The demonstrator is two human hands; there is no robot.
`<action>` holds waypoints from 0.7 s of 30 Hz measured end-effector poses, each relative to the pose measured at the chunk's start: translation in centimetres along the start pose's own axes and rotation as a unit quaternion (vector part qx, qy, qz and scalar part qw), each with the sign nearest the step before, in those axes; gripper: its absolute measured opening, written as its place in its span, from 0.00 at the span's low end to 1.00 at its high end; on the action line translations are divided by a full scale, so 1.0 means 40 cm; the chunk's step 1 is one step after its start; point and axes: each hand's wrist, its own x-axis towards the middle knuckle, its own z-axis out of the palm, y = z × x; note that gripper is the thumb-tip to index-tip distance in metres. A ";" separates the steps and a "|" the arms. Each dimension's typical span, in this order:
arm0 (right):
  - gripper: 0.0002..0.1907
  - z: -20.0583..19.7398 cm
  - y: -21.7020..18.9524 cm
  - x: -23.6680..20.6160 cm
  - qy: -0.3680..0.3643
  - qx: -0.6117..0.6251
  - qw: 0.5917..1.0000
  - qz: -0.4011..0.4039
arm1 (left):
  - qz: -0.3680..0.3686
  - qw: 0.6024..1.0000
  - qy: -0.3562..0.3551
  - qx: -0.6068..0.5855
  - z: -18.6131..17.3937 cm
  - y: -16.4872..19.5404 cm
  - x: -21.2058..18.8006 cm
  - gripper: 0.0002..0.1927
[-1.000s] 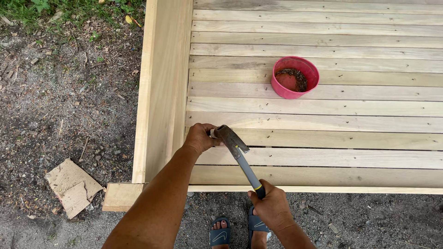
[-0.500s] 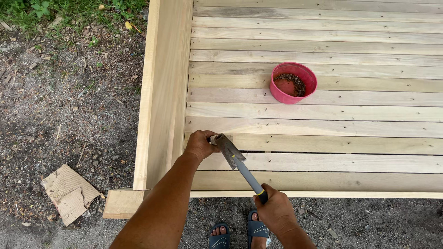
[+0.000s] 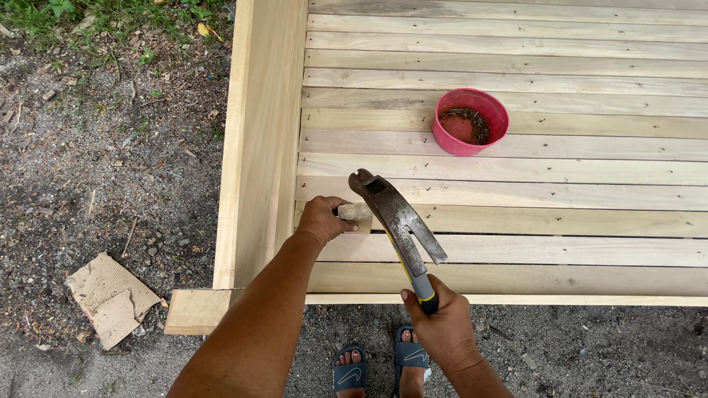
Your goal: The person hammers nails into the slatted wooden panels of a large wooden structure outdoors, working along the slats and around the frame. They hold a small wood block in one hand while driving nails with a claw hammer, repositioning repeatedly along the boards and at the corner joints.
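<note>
Head view, looking straight down on a slatted wooden platform (image 3: 516, 177) of pale planks, framed on its left by a wide board. Right hand (image 3: 435, 328) is wrapping shut around the grip of a claw hammer (image 3: 398, 217) just off the platform's near edge; the hammer is slanting up and away, its metal head hanging over the slats near the near-left corner, claw pointing back toward the person. Left hand (image 3: 322, 219) is lying on the slats beside the left frame board, fingers curling together and pinching a small pale wood block (image 3: 357, 215) against a plank, just left of the hammer head. Whether a nail is standing there, cannot tell. Red bowl (image 3: 470, 121) with dark, rusty nails is sitting on the slats farther back, well apart from both hands. Two sandalled feet (image 3: 380, 365) are standing on the gravel by the near edge. Torn cardboard scrap (image 3: 110, 295) is lying on the ground off the near-left corner.
</note>
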 end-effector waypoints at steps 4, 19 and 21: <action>0.09 0.023 0.017 -0.002 -0.091 -0.104 0.978 0.156 | 0.016 1.000 -0.002 -0.019 0.010 -0.004 -0.001 0.24; 0.14 0.047 0.177 -0.028 -0.097 -0.045 0.986 0.132 | 0.023 0.993 -0.014 0.118 0.004 0.054 -0.025 0.23; 0.14 0.035 0.235 -0.034 -0.046 -0.001 0.993 0.109 | 0.000 0.973 -0.025 0.229 0.021 0.103 -0.027 0.21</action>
